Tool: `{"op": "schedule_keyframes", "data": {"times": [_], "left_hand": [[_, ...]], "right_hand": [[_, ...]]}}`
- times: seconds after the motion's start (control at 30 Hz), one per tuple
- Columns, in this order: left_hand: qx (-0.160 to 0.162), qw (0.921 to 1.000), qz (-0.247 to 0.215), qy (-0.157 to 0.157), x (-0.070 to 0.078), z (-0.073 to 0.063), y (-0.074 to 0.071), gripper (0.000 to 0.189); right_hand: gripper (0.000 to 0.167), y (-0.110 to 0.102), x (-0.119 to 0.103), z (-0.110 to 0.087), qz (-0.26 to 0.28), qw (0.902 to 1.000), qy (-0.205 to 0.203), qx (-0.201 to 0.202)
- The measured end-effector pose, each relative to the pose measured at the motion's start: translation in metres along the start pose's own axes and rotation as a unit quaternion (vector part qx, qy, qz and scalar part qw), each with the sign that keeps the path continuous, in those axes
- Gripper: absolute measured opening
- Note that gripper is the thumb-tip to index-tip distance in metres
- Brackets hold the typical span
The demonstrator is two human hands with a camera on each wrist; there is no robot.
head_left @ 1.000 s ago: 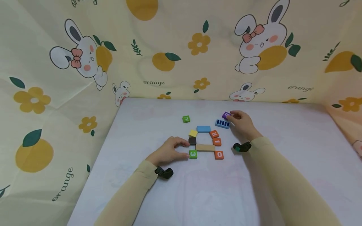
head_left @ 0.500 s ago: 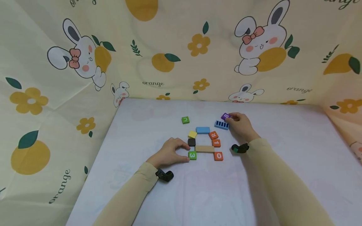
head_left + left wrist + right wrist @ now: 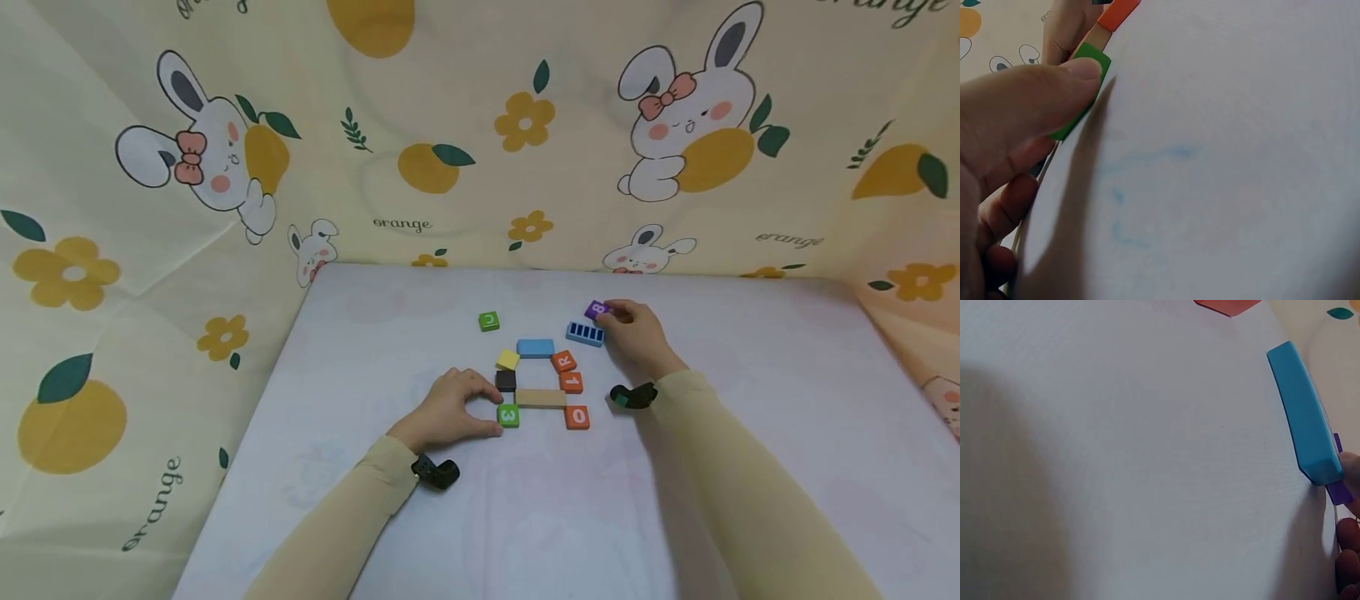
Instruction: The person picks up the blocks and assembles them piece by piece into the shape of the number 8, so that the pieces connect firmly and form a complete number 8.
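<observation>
My left hand (image 3: 447, 410) pinches a green block marked 3 (image 3: 507, 416) between thumb and index finger at the front left of a block outline. In the left wrist view its thumb lies along the side of that green block (image 3: 1079, 119). My right hand (image 3: 639, 335) pinches a purple block marked with a white character (image 3: 596, 310), partly covered by the fingertips. Just in front of the purple one lies a blue block with dark bars (image 3: 585, 333), tilted slightly; in the right wrist view this blue block (image 3: 1304, 412) partly hides the purple.
The outline also has a blue block (image 3: 536, 348), a yellow block (image 3: 507, 359), a black block (image 3: 506, 381), a wooden plank (image 3: 540, 399) and orange blocks marked R (image 3: 563, 361), 1 (image 3: 571, 382) and 0 (image 3: 577, 417). A green C block (image 3: 489, 321) lies apart behind.
My left hand has shifted slightly toward me, its index finger from beside the black block to the green 3 block's far edge. My right hand stays at the purple block. The head view tilts slightly.
</observation>
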State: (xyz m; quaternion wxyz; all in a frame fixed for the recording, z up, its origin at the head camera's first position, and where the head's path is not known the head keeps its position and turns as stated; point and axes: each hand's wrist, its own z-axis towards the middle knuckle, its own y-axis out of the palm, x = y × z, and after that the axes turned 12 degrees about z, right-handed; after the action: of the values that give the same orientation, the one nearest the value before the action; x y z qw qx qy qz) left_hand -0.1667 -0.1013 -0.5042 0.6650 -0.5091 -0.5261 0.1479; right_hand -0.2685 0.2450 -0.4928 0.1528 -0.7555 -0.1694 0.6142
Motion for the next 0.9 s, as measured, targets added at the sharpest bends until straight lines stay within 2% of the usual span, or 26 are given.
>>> {"op": "schedule_keyframes", "data": {"times": [0.33, 0.5, 0.6, 0.77, 0.9], "left_hand": [[0.005, 0.9999, 0.008, -0.007, 0.001, -0.004, 0.000, 0.035], [0.004, 0.9999, 0.009, -0.007, 0.002, -0.003, 0.001, 0.034], [0.002, 0.9999, 0.007, -0.008, 0.001, -0.001, 0.002, 0.033], [-0.001, 0.9999, 0.007, -0.012, 0.001, 0.000, 0.003, 0.033], [0.003, 0.9998, 0.016, -0.011, 0.000, -0.001, 0.002, 0.033]], "right_hand": [[0.059, 0.004, 0.000, -0.001, -0.012, 0.9998, 0.007, 0.013], [0.059, -0.002, 0.005, -0.003, 0.008, 0.9994, 0.008, 0.032], [0.066, -0.009, 0.011, -0.007, 0.030, 0.9990, 0.010, 0.030], [0.075, -0.016, 0.010, -0.033, 0.039, 0.9989, 0.026, -0.010], [0.068, -0.013, 0.001, -0.066, 0.019, 0.9986, 0.004, -0.049]]}}
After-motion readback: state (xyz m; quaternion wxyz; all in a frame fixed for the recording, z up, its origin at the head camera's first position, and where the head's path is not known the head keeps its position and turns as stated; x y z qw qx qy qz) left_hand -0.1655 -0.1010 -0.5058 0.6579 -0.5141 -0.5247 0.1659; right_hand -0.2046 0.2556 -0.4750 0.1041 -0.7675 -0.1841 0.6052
